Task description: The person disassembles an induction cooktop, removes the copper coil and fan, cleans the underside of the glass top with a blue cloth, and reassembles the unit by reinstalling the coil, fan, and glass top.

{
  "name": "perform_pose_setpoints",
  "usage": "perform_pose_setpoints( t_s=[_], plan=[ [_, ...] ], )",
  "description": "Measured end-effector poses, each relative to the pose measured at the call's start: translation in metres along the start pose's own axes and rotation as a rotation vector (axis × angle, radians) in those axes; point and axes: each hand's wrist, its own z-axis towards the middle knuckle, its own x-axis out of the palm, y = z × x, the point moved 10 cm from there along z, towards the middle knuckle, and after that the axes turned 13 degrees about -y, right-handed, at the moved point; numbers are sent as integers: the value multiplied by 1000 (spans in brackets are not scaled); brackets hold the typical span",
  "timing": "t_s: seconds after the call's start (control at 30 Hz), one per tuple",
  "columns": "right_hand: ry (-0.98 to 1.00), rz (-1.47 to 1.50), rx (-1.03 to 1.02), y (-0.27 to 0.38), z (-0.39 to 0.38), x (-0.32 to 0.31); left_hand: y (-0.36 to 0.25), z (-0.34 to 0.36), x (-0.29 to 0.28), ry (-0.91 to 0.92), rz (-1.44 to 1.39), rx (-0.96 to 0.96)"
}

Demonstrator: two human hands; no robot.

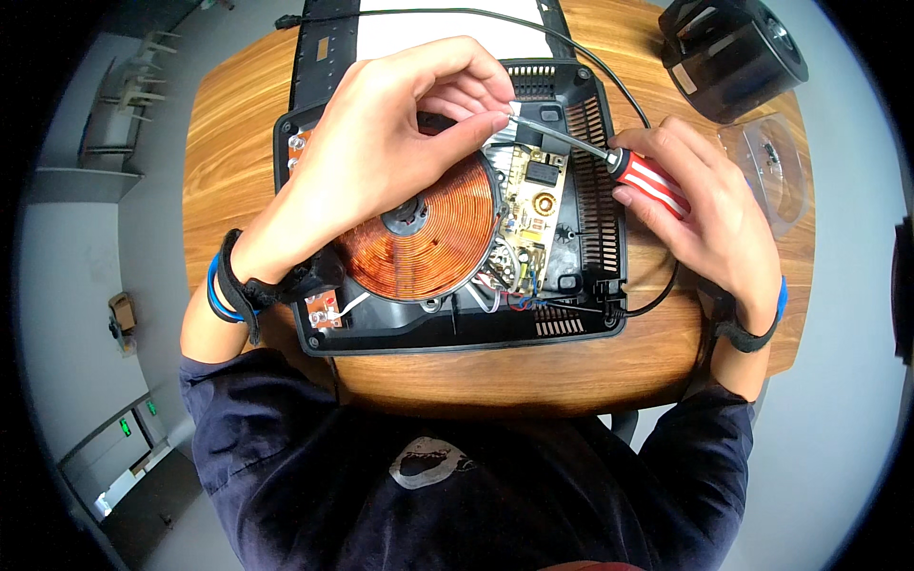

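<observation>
My right hand (705,209) grips a screwdriver (649,179) with a red and white striped handle and a metal shaft angled up to the left. My left hand (400,143) reaches over an opened black appliance housing (600,266), its thumb and forefinger closed at the screwdriver's tip; what they pinch is too small to make out. Inside the housing are a round copper coil (419,252), a circuit board (528,214) with wires near its lower part, and a small board (322,312) at the lower left corner. My left hand partly covers the coil and housing.
The wooden table (238,105) holds a black flat panel with a white middle (428,24) behind the housing, a black cylindrical container (724,57) and a clear plastic tray with small parts (781,181) on the right. A black cable (581,52) runs around the housing.
</observation>
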Motion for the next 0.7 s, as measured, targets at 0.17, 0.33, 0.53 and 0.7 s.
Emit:
perform_pose_setpoints(
  t_s=[0.17,0.33,0.53,0.7],
  plan=[
    [14,-12,23,-1,0,1,2,1,2,14,-9,-1],
    [1,-7,8,-2,-1,3,2,0,5,27,-2,38],
    [-30,-5,-45,-7,-1,4,3,4,4,70,-66,55],
    [18,-66,-44,-15,-4,4,-1,3,7,72,-29,63]
  ],
)
